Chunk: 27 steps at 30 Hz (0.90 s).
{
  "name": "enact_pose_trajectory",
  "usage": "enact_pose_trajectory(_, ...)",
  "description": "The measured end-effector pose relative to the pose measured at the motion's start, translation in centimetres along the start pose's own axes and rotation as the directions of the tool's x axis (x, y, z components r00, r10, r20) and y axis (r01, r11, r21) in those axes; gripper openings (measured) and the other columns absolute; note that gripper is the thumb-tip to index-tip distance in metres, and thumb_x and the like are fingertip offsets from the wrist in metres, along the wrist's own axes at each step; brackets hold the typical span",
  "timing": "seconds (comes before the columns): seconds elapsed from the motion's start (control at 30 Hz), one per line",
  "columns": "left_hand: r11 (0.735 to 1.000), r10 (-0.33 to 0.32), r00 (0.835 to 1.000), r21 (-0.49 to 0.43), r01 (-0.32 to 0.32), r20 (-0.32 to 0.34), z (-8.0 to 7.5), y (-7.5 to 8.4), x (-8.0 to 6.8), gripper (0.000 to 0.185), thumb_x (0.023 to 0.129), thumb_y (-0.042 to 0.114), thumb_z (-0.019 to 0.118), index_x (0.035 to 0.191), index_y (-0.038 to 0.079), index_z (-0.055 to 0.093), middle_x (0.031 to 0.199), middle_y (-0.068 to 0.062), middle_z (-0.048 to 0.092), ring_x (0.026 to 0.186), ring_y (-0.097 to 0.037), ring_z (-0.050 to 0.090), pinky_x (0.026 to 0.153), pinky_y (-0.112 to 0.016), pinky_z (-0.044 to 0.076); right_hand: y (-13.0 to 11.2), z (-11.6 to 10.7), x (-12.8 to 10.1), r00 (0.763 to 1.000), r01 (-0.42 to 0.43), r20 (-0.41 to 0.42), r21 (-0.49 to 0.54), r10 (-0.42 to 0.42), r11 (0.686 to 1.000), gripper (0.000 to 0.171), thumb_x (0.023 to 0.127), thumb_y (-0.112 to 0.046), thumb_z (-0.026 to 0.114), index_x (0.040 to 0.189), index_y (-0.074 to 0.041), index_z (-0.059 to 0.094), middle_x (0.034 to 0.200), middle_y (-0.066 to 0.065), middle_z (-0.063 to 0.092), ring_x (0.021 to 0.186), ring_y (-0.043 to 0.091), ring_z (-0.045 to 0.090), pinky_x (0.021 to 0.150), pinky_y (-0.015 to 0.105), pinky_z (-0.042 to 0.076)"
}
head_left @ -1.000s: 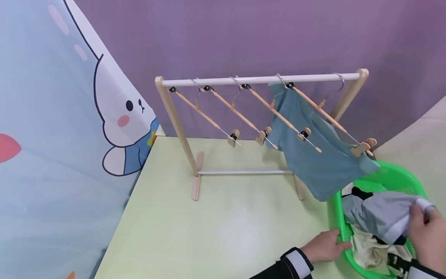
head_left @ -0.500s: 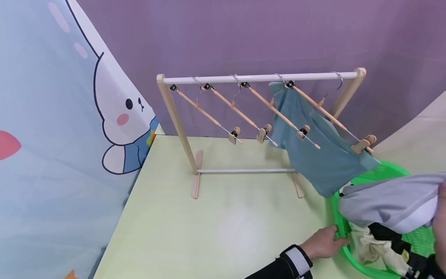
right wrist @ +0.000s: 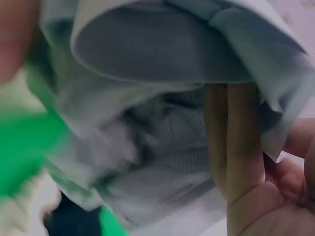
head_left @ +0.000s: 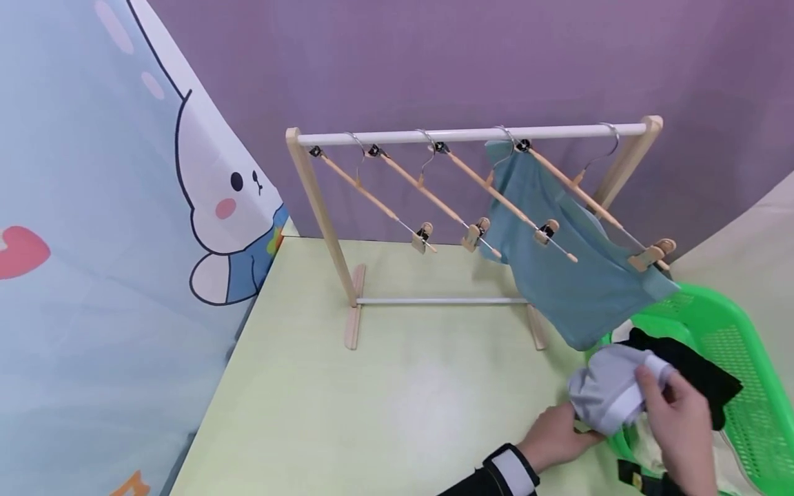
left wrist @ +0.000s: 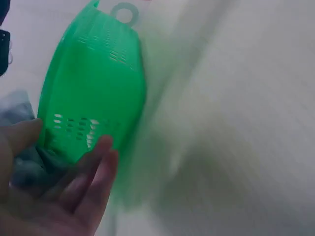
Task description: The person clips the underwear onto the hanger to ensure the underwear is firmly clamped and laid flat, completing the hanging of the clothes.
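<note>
Over the L rim of basket (head_left: 759,382), grey cloth (head_left: 598,386) sits bunched, just L of R hand (head_left: 682,417), which pinches its edge; L hand (head_left: 555,435), fingers uncurled, right beside it, contact unclear.

The left hand (left wrist: 51,209) has its thumb apart from its fingers (left wrist: 102,182), bluish-grey cloth (left wrist: 32,171) showing between them; just beyond the fingertips is a perforated green basket (left wrist: 93,78), contact unclear; right of the fingers lies a blurred pale surface (left wrist: 236,118); beyond the thumb, a dark object (left wrist: 4,53).
</note>
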<state>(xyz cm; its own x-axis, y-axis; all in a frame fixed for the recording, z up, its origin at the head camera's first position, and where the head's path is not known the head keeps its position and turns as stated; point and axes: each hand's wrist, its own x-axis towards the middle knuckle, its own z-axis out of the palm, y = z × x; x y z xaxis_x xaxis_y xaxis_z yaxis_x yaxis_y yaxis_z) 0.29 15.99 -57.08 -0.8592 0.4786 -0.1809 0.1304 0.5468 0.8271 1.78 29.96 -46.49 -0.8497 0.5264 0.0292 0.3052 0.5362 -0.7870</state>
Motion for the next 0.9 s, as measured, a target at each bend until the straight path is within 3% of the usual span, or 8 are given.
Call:
enact_pose_trajectory(0.1, 0.987, 0.058, 0.987, 0.159, -0.034, -0.150, -0.4, -1.2, -0.8, 0.074, 0.078, 0.054, 0.079, 0.136, 0.022, 0.045, 0.100, 0.011, 0.063, 0.077, 0.001, 0.058, 0.057, -0.015, 0.042, 0.4, 2.4, -0.8, 0.997, -0.023, 0.072, 0.047, 0.019, 0.999, 0.033, 0.101, -0.027, 0.057, 0.108, 0.005, 0.056, 0.072, -0.011, 0.052, 0.062, 0.000, 0.049, 0.053, 0.018, 0.043)
enact_pose_trajectory(0.23, 0.945, 0.167, 0.937, 0.322, -0.064, -0.306, -0.8, -2.4, -1.9, 0.109, 0.071, 0.062, 0.080, 0.152, 0.017, 0.023, 0.130, 0.003, 0.050, 0.101, -0.005, 0.058, 0.073, -0.015, 0.049, 0.1, 5.3, -1.8, 0.983, -0.060, 0.181, 0.132, 0.035, 0.989, 0.031, 0.104, -0.024, 0.051, 0.117, 0.004, 0.045, 0.085, -0.003, 0.050, 0.071, -0.001, 0.050, 0.060, 0.018, 0.047)
enact_pose_trajectory(0.3, 0.937, 0.208, 0.917, 0.337, -0.087, -0.341, -1.1, -2.7, -2.1, 0.102, 0.079, 0.061, 0.075, 0.153, 0.016, 0.021, 0.132, 0.002, 0.048, 0.104, -0.006, 0.057, 0.079, -0.015, 0.049, -0.2, 6.3, -2.1, 0.974, -0.065, 0.224, 0.166, 0.027, 0.984, 0.033, 0.105, -0.022, 0.049, 0.122, 0.004, 0.040, 0.091, 0.001, 0.050, 0.075, -0.002, 0.051, 0.062, 0.019, 0.048)
enact_pose_trajectory(0.47, 0.972, 0.199, 0.875, 0.201, -0.120, -0.440, -2.7, -2.8, -2.1, 0.053, 0.098, 0.033, 0.059, 0.145, 0.016, 0.038, 0.123, 0.002, 0.062, 0.097, -0.007, 0.062, 0.077, -0.017, 0.049, -1.5, 7.7, -2.5, 0.954, -0.052, 0.296, 0.300, -0.041, 0.952, 0.039, 0.105, -0.017, 0.047, 0.132, 0.007, 0.031, 0.112, 0.010, 0.050, 0.087, -0.006, 0.057, 0.069, 0.017, 0.052)
enact_pose_trajectory(0.57, 0.983, 0.182, 0.852, 0.087, -0.160, -0.491, -4.4, -2.8, -1.9, 0.034, 0.098, 0.015, 0.055, 0.131, 0.015, 0.051, 0.117, 0.003, 0.065, 0.100, -0.006, 0.062, 0.082, -0.017, 0.050, -2.2, 7.9, -2.7, 0.953, -0.031, 0.291, 0.367, -0.083, 0.930, 0.042, 0.104, -0.014, 0.051, 0.135, 0.005, 0.030, 0.118, 0.011, 0.050, 0.093, -0.007, 0.059, 0.073, 0.013, 0.053)
enact_pose_trajectory(0.73, 0.966, 0.210, 0.787, 0.001, -0.257, -0.580, -6.9, -3.4, -1.4, 0.031, 0.084, -0.004, 0.054, 0.109, 0.012, 0.062, 0.104, 0.003, 0.065, 0.096, -0.003, 0.061, 0.083, -0.014, 0.049, -3.5, 8.2, -3.2, 0.964, -0.024, 0.247, 0.449, -0.098, 0.893, 0.042, 0.101, -0.014, 0.056, 0.135, 0.000, 0.035, 0.117, 0.003, 0.053, 0.098, -0.005, 0.060, 0.079, 0.010, 0.051)
enact_pose_trajectory(0.8, 0.957, 0.243, 0.763, 0.020, -0.289, -0.599, -8.0, -3.7, -1.4, 0.035, 0.079, -0.007, 0.054, 0.107, 0.011, 0.063, 0.102, 0.002, 0.065, 0.094, -0.003, 0.062, 0.083, -0.014, 0.049, -4.0, 8.4, -3.3, 0.974, -0.063, 0.218, 0.534, -0.065, 0.843, 0.037, 0.100, -0.012, 0.059, 0.131, 0.000, 0.042, 0.114, 0.000, 0.057, 0.098, -0.002, 0.062, 0.079, 0.012, 0.052)
enact_pose_trajectory(0.9, 0.948, 0.288, 0.738, 0.074, -0.308, -0.610, -9.8, -4.3, -1.5, 0.038, 0.078, -0.006, 0.053, 0.108, 0.012, 0.064, 0.102, 0.002, 0.066, 0.095, -0.005, 0.064, 0.083, -0.016, 0.051, -4.4, 8.5, -3.1, 0.989, -0.097, 0.148, 0.711, -0.014, 0.697, 0.027, 0.098, -0.005, 0.060, 0.121, 0.004, 0.051, 0.104, 0.001, 0.066, 0.086, 0.004, 0.067, 0.072, 0.017, 0.055)
